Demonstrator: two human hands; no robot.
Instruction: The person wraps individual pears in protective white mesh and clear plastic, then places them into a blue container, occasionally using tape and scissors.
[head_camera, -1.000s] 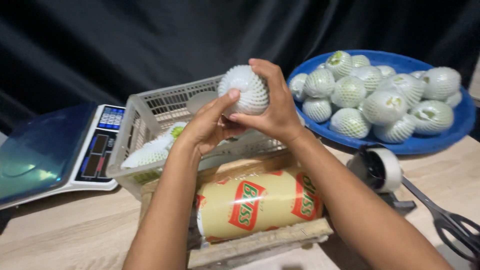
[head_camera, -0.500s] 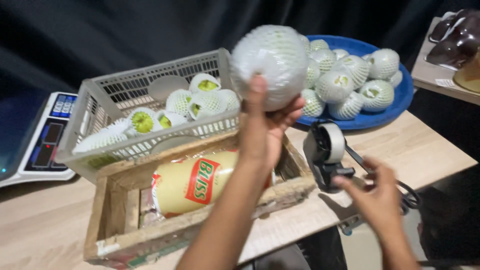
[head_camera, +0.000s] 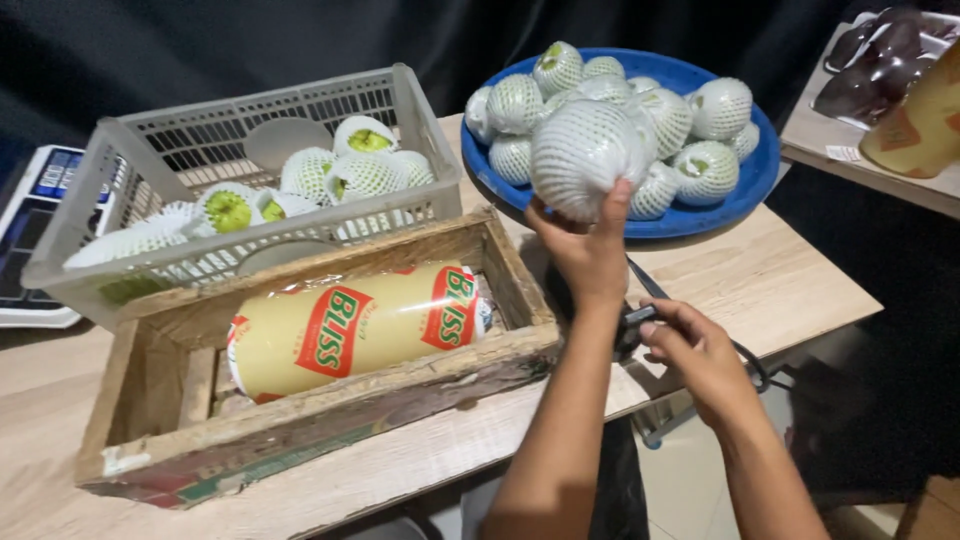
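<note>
Gripping from below, the left hand (head_camera: 585, 250) holds one net-wrapped fruit (head_camera: 583, 155) up above the bench (head_camera: 770, 280), its thumb and fingers closed round the underside, so the fruit hangs in front of the near rim of the blue tray (head_camera: 755, 170). Lower and to the right, the right hand (head_camera: 695, 350) closes its grip on a dark tape dispenser (head_camera: 632, 325) at the bench edge; most of that tool is hidden behind the two arms.

As a judgement of progress, the work looks partly done: several fruits already lie in the grey plastic basket (head_camera: 420, 130), a large pile sits on the blue tray, and one fruit is in hand, set down in neither place.

The grey plastic basket holds a handful of fruits in white foam netting, some with green skin showing through the open ends, plus a loose empty foam net (head_camera: 125, 240) at its left. The blue tray is heaped with wrapped fruits of the same kind. In front of the basket, a wooden crate (head_camera: 300, 420) holds a yellow roll of printed film (head_camera: 355, 325) lying on its side. A weighing scale (head_camera: 35, 200) sits at the far left, partly behind the basket.
</note>
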